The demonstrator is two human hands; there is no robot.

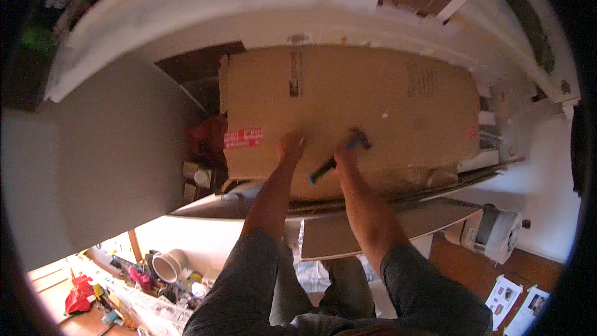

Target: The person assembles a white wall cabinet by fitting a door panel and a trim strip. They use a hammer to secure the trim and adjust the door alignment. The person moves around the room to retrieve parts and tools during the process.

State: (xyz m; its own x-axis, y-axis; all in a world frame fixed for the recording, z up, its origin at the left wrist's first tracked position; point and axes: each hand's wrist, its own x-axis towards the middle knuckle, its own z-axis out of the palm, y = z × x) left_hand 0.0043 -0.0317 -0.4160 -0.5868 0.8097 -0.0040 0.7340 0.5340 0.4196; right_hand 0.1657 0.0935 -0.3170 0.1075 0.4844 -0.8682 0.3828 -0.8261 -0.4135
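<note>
Both hands worked on a large cardboard box overhead.

Head view: the left hand (290, 147) pressed flat against the cardboard box (348, 112), apparently steadying it, while the right hand (346, 155) was clenched round a dark tool (339, 157) laid against its face, beneath the white ledge (186, 6).

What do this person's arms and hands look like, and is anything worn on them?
Both forearms are bare. Dark grey sleeves cover only the upper arms, ending near the elbows. The left hand and right hand wear no gloves; no watch or band shows on either wrist, though the picture is blurry.
</note>
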